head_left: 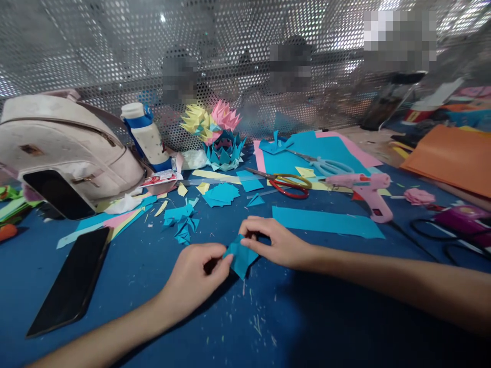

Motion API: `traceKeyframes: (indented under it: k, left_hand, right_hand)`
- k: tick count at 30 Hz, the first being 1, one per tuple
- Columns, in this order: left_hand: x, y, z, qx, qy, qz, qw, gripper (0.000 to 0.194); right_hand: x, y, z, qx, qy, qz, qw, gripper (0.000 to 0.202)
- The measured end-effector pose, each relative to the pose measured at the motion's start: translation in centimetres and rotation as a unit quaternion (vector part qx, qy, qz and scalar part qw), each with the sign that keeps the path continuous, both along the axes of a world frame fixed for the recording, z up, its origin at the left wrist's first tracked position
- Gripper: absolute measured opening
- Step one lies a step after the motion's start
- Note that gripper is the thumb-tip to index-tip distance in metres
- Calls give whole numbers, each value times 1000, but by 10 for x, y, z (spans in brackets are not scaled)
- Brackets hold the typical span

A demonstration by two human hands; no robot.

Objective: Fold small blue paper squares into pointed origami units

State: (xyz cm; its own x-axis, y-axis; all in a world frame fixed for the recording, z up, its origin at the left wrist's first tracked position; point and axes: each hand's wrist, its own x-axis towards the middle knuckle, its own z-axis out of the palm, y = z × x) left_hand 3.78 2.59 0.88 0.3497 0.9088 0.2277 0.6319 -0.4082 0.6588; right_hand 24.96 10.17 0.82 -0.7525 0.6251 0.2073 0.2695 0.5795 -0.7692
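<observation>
Both hands pinch one small folded piece of blue paper [241,258] just above the dark blue table [268,317]. My left hand [195,276] grips its left edge between thumb and fingers. My right hand [274,243] holds its upper right edge with the fingertips. A heap of folded blue paper pieces [182,221] lies just beyond my left hand. A long blue paper strip [326,222] lies flat to the right of my right hand.
A black phone [72,281] lies at the left, a white bag [65,143] and glue bottle [148,135] behind it. Paper flowers [218,135], red-handled scissors [286,184], blue-handled scissors [326,166], a pink glue gun [368,191] and orange paper [452,158] sit further back. A perforated metal screen stands behind.
</observation>
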Motion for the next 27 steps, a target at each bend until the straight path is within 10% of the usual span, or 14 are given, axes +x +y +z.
traceKeyframes:
  k: [4,12,27]
  left_hand:
    - [-5,-9,2,125,92,-14,988,11]
    - [-1,-22,-12,336,222,-107,909,26]
    - [-2,-27,-12,331,279,-99,896,37]
  right_hand:
    - [2,1,4,93,-77,58,991,17]
    - [2,-1,2,150,-126,47,979,6]
    - [6,5,-10,245,-54,65,966,15]
